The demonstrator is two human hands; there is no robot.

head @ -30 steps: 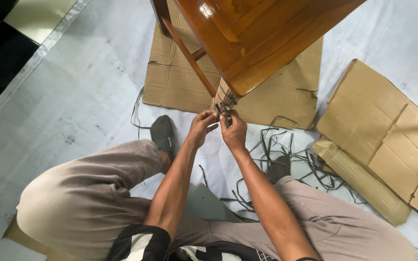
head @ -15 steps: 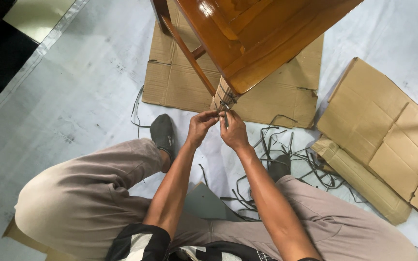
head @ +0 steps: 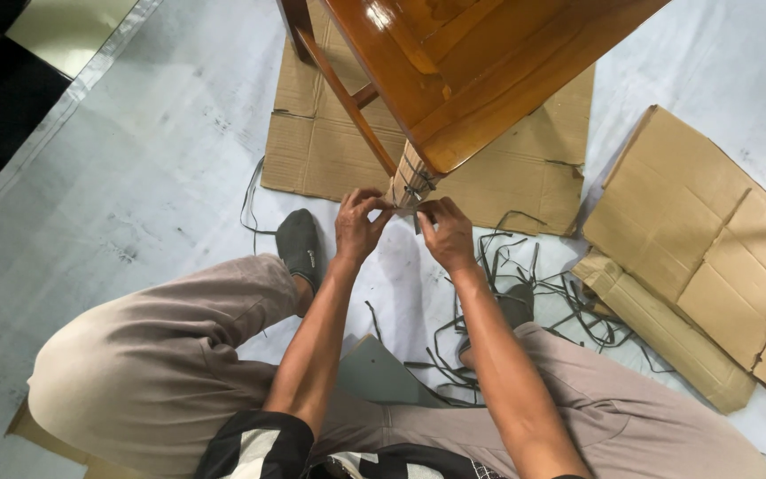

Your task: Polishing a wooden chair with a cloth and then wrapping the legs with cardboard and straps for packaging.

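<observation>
left hand [head: 358, 223] + right hand [head: 443, 232]: pinching dark strap [head: 416, 188] on cardboard-wrapped table leg [head: 411, 180] | strap looks thin, limp, light | grip close beside leg, cardboard crushes easily

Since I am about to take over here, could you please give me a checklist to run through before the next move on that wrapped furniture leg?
1. Both hands on the leg: left hand and right hand are at the cardboard-wrapped leg: ok.
2. Cardboard wrap seated around the leg: ok.
3. Strap end pinched at the fingers: cannot tell.
4. Loose dark straps lie tangled by the right foot: not ok.
5. Flat cardboard sheet under the furniture: ok.
</observation>
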